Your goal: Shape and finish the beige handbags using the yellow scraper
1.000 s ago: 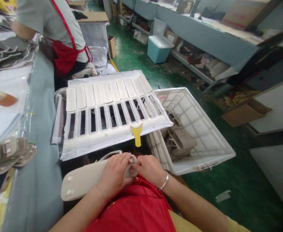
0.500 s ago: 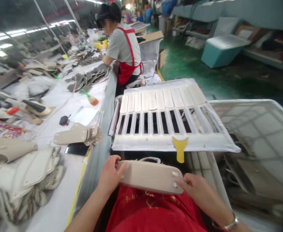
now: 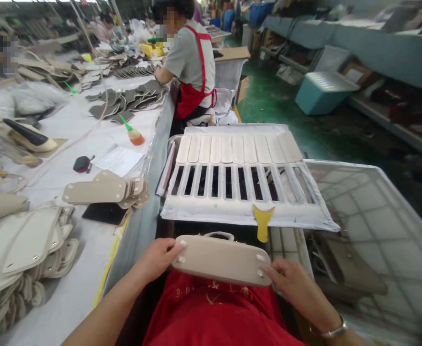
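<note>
One red apron lies nearest, at six o'clock. Just beyond, the left hand has fingers pinching the beige piece at its nine-o'clock end, the right hand at three. I judge it light, fairly stiff, easily scuffed; I'd grip both rounded ends. The slotted board sits at twelve.

Left grip: bare fingers and thumb
Right grip: bare likewise
Forearms: uncovered behind both grips, apart from one bracelet
Bracelet: silver-coloured, shiny, narrow band, around the wrist just behind the right grip
Apron: bright red cloth, softly creased, between and below both grips
Lettering: gold-yellow, in a row across the upper apron, slightly lower than the grips, too blurred to read
Mark: thin gold strokes beneath the middle of that row
</note>
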Available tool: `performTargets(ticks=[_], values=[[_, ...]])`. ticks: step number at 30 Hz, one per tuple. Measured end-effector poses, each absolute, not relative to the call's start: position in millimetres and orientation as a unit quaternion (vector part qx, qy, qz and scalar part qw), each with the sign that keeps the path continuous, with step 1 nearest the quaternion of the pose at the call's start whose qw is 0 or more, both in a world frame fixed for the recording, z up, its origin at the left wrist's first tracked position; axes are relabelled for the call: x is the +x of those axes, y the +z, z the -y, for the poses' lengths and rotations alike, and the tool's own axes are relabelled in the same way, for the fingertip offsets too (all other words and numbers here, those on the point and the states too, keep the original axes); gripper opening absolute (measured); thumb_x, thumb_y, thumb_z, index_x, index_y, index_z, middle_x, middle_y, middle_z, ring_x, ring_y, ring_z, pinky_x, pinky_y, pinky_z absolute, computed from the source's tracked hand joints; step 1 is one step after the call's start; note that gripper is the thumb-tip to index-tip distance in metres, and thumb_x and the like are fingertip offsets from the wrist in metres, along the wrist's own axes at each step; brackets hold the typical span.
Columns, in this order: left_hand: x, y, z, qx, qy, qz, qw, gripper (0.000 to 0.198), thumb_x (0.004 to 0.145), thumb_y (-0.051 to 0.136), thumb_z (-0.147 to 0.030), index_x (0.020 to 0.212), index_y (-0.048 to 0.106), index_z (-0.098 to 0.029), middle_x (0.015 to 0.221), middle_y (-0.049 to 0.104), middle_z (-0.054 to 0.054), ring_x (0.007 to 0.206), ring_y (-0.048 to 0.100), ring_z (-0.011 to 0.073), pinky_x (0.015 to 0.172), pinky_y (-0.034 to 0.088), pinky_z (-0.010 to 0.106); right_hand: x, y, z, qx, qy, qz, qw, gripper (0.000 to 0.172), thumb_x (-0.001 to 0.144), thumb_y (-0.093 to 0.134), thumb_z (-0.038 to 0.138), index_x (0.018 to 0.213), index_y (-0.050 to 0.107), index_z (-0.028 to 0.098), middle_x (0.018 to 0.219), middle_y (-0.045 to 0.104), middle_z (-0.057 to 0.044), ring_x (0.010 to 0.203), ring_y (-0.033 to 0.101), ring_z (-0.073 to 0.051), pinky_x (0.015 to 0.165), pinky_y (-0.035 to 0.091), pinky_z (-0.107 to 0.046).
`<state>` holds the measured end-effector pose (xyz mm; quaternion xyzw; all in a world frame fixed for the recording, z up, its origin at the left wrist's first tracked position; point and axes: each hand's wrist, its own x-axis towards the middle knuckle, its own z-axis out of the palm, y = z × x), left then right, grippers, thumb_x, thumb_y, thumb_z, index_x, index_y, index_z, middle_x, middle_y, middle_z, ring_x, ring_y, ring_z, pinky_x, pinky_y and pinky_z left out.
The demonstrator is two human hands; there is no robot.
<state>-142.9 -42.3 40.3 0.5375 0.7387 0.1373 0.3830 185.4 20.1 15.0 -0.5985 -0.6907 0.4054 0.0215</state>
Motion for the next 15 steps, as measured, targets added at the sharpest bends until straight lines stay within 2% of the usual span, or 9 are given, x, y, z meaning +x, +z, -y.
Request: performTargets(ticks=[6, 15], values=[[-147.6, 32.0, 48.2, 0.529, 0.144, -0.732, 0.406, 0.045, 0.075, 0.044, -0.058, 0.066, 0.062, -0.018, 0.059, 0.060, -0.001, 0.061, 0.054, 0.0176, 0.055, 0.039, 0.022, 185.1, 24.2, -18.9, -0.608, 0.407, 0.681, 0.034, 0.037, 0.081, 0.048, 0.045, 0.059, 0.053, 0.016, 0.049, 0.054, 0.002, 0.046, 0.044, -0.009, 0.043, 0.027, -0.020], [-154.2, 21.4, 51.0, 0.547, 0.084, -0.728, 0.404, 0.046, 0.077, 0.041, -0.059, 0.075, 0.064, -0.020, 0.065, 0.064, -0.002, 0.066, 0.057, 0.0180, 0.060, 0.042, 0.021, 187.0, 21.1, -18.2, -0.616, 0.402, 0.676, 0.035, 0.036, 0.080, 0.051, 0.045, 0.061, 0.056, 0.015, 0.049, 0.055, 0.001, 0.046, 0.046, -0.008, 0.043, 0.027, -0.019]])
